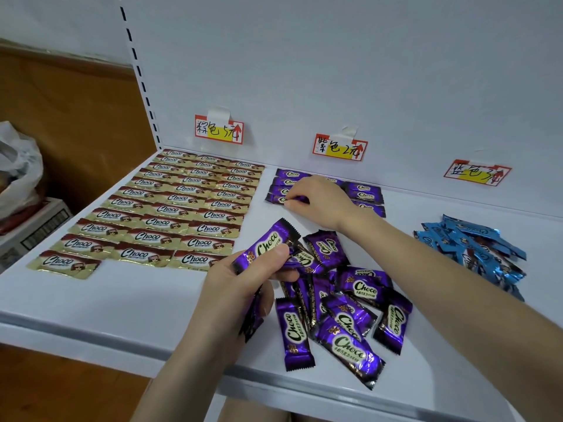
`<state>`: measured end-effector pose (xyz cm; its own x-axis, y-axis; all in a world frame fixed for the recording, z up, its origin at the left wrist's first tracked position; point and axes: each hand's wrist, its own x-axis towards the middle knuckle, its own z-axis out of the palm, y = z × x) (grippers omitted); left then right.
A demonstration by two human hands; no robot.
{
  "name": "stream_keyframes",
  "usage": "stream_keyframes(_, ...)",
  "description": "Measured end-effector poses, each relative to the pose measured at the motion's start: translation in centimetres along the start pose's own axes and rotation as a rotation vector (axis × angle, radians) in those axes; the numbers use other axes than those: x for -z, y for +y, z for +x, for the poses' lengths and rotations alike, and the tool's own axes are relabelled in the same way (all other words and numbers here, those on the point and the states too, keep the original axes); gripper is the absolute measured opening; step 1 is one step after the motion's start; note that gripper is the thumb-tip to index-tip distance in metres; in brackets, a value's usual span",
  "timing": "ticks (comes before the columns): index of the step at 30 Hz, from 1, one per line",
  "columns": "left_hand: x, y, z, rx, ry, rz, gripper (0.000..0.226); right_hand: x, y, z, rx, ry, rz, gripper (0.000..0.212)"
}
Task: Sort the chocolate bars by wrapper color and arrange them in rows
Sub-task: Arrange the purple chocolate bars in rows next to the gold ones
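Note:
Brown-and-gold Choco bars (pixel 170 208) lie in neat rows on the left of the white shelf (pixel 91 303). At the back middle, purple bars (pixel 365 194) form short rows. My right hand (pixel 320 196) reaches there, and its fingertips pinch a purple bar (pixel 300 198) lying in the middle column. My left hand (pixel 243 284) grips a bunch of purple bars (pixel 268 242) above the shelf's front. A loose pile of purple bars (pixel 350 309) lies beside it. Blue bars (pixel 475 248) sit in a heap at the right.
Three handwritten price tags hang on the back wall: one (pixel 219 129) over the brown rows, one (pixel 339 147) over the purple rows, one (pixel 476 172) over the blue heap. A plastic bag (pixel 18 169) and a cardboard box (pixel 36 223) stand left of the shelf.

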<state>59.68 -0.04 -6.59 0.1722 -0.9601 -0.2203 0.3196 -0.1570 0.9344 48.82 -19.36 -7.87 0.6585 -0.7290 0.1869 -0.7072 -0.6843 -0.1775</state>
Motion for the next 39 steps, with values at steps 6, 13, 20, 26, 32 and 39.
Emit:
stream_keyframes(6,0.0,0.0,0.0,-0.014,0.004,-0.004,0.031,0.0,0.2,0.1,0.008,-0.004,0.004,0.028)
stream_keyframes(13,0.0,-0.1,0.0,-0.006,-0.004,-0.021,0.031,2.0,1.6,-1.2,-0.097,0.072,0.086,0.026)
stream_keyframes(20,-0.2,0.1,-0.3,0.000,-0.002,-0.042,0.028,3.3,4.7,-5.0,-0.146,0.066,0.062,0.020)
stream_keyframes(26,-0.1,0.0,-0.2,-0.006,0.009,-0.046,0.026,2.0,4.0,-4.9,-0.058,0.038,0.037,0.019)
stream_keyframes(32,0.0,-0.2,0.0,-0.008,0.004,-0.047,0.027,1.8,4.0,-4.6,-0.067,0.041,0.020,0.022)
stream_keyframes(39,0.0,-0.1,0.0,-0.006,-0.006,-0.075,0.022,1.9,4.0,-4.6,-0.072,0.043,0.029,0.021)
